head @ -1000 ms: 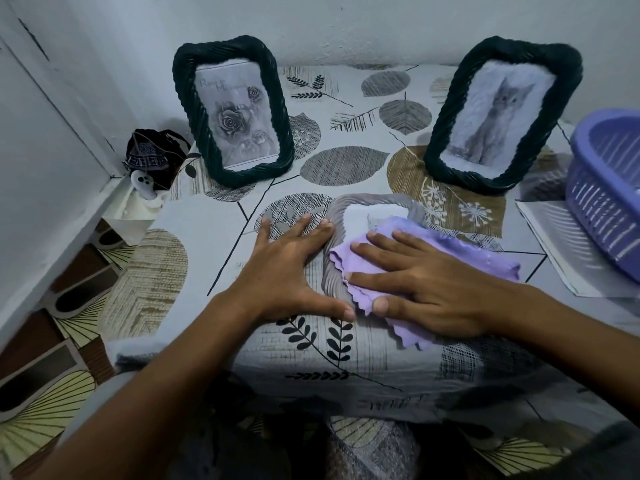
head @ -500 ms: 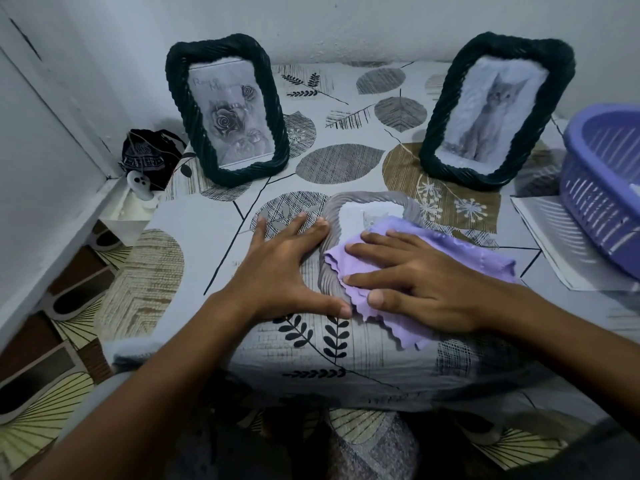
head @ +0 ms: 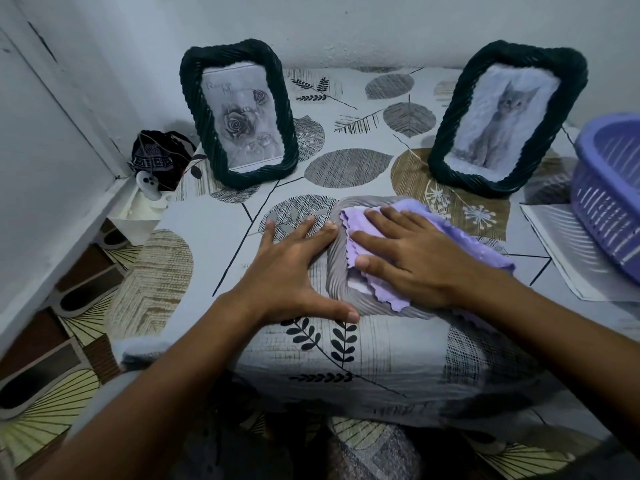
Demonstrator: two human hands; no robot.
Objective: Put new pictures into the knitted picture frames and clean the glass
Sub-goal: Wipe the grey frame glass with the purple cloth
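A grey knitted frame (head: 337,271) lies flat near the table's front edge, its glass almost wholly hidden. My right hand (head: 412,258) presses a purple cloth (head: 467,244) flat onto that glass. My left hand (head: 291,271) lies flat with fingers spread against the frame's left rim, its thumb along the frame's front edge. Two dark green knitted frames stand upright at the back: the left frame (head: 239,116) holds a rose picture, the right frame (head: 505,116) a cat picture.
The table (head: 363,168) wears a leaf-patterned cloth. A purple plastic basket (head: 609,195) stands at the right edge on sheets of paper (head: 581,261). A dark pouch (head: 156,157) and a small white figure (head: 149,183) sit beside the wall at the left.
My right hand has slid the purple cloth farther up over the grey frame, covering the glass that showed before. My left hand has stayed at the frame's left rim.
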